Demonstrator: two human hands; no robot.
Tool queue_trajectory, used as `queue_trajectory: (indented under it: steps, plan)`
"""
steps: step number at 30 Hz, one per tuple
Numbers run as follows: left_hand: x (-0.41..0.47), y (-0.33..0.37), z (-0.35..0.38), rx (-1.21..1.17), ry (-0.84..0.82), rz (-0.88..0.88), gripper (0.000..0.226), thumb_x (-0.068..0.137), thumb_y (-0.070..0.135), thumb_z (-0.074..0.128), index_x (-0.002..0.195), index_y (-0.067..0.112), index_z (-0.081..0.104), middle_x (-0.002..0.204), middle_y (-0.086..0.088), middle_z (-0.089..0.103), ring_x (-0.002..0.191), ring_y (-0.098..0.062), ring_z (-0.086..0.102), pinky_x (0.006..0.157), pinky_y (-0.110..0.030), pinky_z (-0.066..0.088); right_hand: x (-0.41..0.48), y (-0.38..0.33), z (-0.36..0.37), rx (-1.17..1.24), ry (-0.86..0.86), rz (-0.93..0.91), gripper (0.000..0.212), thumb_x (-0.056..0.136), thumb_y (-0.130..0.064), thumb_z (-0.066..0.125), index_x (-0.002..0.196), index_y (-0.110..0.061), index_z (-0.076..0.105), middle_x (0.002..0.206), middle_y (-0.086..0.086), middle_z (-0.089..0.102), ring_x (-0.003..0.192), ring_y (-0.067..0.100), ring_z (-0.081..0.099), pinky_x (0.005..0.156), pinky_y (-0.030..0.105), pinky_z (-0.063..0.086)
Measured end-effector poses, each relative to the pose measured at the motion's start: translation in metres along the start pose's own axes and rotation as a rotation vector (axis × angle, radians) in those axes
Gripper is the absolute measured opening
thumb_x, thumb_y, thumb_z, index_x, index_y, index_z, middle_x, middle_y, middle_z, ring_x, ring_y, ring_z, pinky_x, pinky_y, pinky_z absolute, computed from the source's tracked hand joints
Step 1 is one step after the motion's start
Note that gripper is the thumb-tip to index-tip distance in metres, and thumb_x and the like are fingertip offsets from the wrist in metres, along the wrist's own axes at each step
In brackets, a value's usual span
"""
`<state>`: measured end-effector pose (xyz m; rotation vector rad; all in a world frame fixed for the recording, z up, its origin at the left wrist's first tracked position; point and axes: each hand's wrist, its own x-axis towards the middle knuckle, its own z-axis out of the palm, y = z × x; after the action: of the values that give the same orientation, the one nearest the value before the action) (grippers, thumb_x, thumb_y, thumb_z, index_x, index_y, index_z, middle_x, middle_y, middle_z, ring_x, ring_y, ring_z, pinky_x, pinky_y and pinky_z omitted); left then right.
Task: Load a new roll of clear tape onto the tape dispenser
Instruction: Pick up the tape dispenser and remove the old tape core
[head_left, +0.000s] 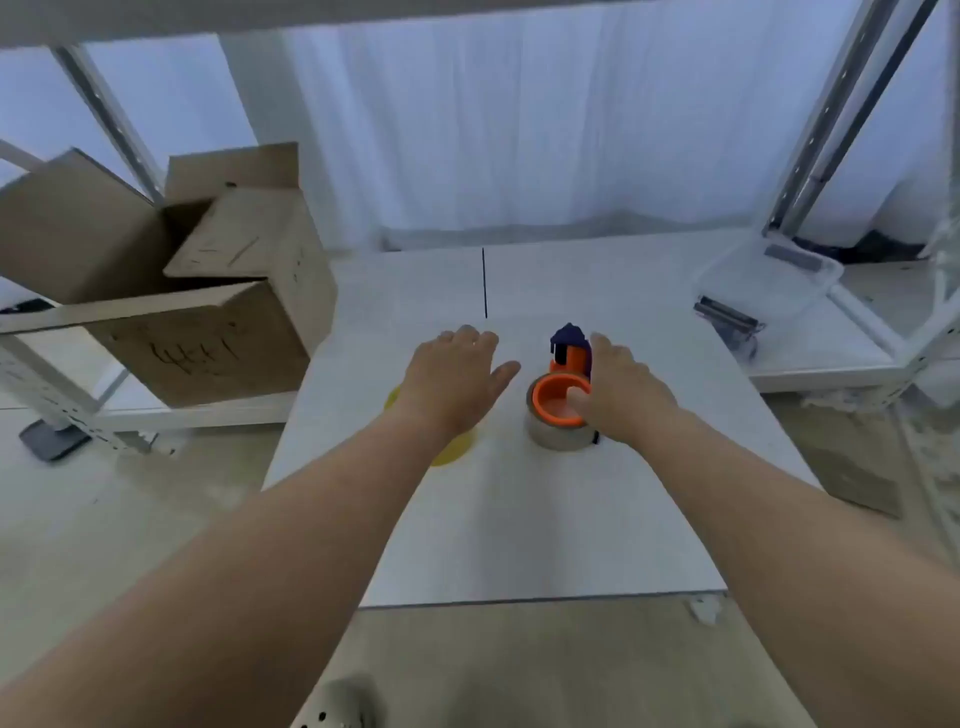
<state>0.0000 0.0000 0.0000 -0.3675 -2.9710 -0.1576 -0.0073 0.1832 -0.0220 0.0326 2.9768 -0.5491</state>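
An orange and dark blue tape dispenser lies on the white table. A roll of clear tape sits around its orange hub. My right hand rests on the right side of the dispenser, with the thumb pressed onto the hub. My left hand hovers flat to the left with fingers spread, holding nothing. Under my left wrist lies a yellow roll, mostly hidden.
An open cardboard box stands on a low shelf at the left. A clear plastic bin and a second dark tool lie at the right. Metal shelf posts rise at the right.
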Motion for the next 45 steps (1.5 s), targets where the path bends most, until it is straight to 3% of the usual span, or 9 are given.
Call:
queue_trajectory:
  steps: [5, 8, 11, 16, 20, 25, 32, 38, 45]
  plan:
    - [0.033, 0.010, 0.035, -0.152, -0.206, -0.149, 0.052, 0.095, 0.055, 0.031, 0.120, 0.017, 0.055, 0.115, -0.004, 0.065, 0.106, -0.025, 0.057, 0.089, -0.037, 0.036, 0.025, 0.023, 0.024, 0.331, -0.143, 0.228, 0.024, 0.083, -0.018, 0.051, 0.103, -0.005, 0.056, 0.088, 0.015, 0.065, 0.071, 0.032, 0.068, 0.070, 0.043, 0.059]
    - [0.035, 0.013, 0.050, -0.367, -0.280, -0.228, 0.058, 0.088, 0.064, 0.040, 0.118, 0.018, 0.057, 0.108, -0.003, 0.066, 0.097, -0.022, 0.060, 0.081, -0.034, 0.046, 0.029, 0.023, 0.031, 0.627, -0.107, 0.341, 0.019, 0.082, -0.012, 0.049, 0.096, -0.004, 0.059, 0.086, 0.016, 0.063, 0.065, 0.034, 0.068, 0.063, 0.042, 0.061]
    - [0.034, 0.016, 0.055, -0.298, -0.305, -0.199, 0.059, 0.087, 0.064, 0.043, 0.113, 0.014, 0.058, 0.101, -0.005, 0.066, 0.091, -0.023, 0.062, 0.077, -0.036, 0.051, 0.031, 0.016, 0.040, 0.799, -0.080, 0.359, 0.013, 0.084, -0.009, 0.049, 0.096, -0.008, 0.054, 0.087, 0.009, 0.057, 0.069, 0.028, 0.063, 0.060, 0.040, 0.060]
    - [0.042, 0.017, 0.045, -0.382, -0.317, -0.219, 0.045, 0.088, 0.048, 0.054, 0.117, 0.014, 0.055, 0.097, -0.007, 0.067, 0.084, -0.022, 0.066, 0.077, -0.037, 0.055, 0.024, 0.014, 0.045, 0.897, -0.064, 0.308, 0.029, 0.086, -0.011, 0.054, 0.115, -0.011, 0.049, 0.107, 0.010, 0.058, 0.083, 0.025, 0.062, 0.068, 0.041, 0.060]
    - [0.038, 0.011, 0.042, -0.526, -0.268, -0.273, 0.032, 0.088, 0.029, 0.057, 0.116, 0.014, 0.057, 0.097, -0.008, 0.068, 0.083, -0.023, 0.068, 0.081, -0.042, 0.057, 0.018, 0.008, 0.035, 0.995, -0.128, 0.290, 0.043, 0.085, -0.009, 0.062, 0.123, -0.010, 0.040, 0.099, 0.011, 0.058, 0.080, 0.025, 0.062, 0.079, 0.039, 0.057]
    - [0.030, 0.003, 0.036, -0.643, -0.225, -0.272, 0.026, 0.091, 0.023, 0.056, 0.113, 0.011, 0.058, 0.094, -0.007, 0.068, 0.070, -0.017, 0.070, 0.078, -0.035, 0.059, 0.013, 0.005, 0.021, 1.062, -0.207, 0.223, 0.068, 0.085, -0.024, 0.069, 0.139, -0.012, 0.031, 0.115, 0.012, 0.058, 0.099, 0.025, 0.064, 0.081, 0.035, 0.055]
    - [0.020, 0.011, 0.017, -0.929, -0.036, -0.374, 0.033, 0.079, 0.026, 0.070, 0.105, 0.010, 0.057, 0.096, -0.009, 0.067, 0.086, -0.023, 0.067, 0.085, -0.042, 0.055, 0.001, -0.002, 0.008, 1.182, -0.160, 0.184, 0.046, 0.079, -0.019, 0.076, 0.113, -0.009, 0.046, 0.106, 0.013, 0.062, 0.098, 0.025, 0.065, 0.068, 0.027, 0.056]
    - [0.003, 0.018, -0.003, -0.887, 0.088, -0.349, 0.019, 0.081, 0.018, 0.068, 0.097, 0.008, 0.062, 0.089, -0.006, 0.066, 0.084, -0.021, 0.063, 0.079, -0.032, 0.052, -0.015, -0.014, -0.003, 1.168, -0.175, 0.118, 0.074, 0.076, -0.014, 0.077, 0.131, -0.009, 0.028, 0.104, 0.009, 0.058, 0.091, 0.019, 0.064, 0.074, 0.028, 0.056]
    - [-0.027, 0.015, -0.046, -0.894, 0.223, -0.324, 0.021, 0.084, 0.024, 0.066, 0.098, 0.009, 0.067, 0.091, -0.003, 0.068, 0.084, -0.016, 0.062, 0.076, -0.025, 0.047, -0.036, -0.044, -0.022, 1.244, -0.153, 0.070, 0.069, 0.073, -0.017, 0.079, 0.130, -0.004, 0.042, 0.113, 0.021, 0.064, 0.088, 0.021, 0.067, 0.062, 0.024, 0.058]
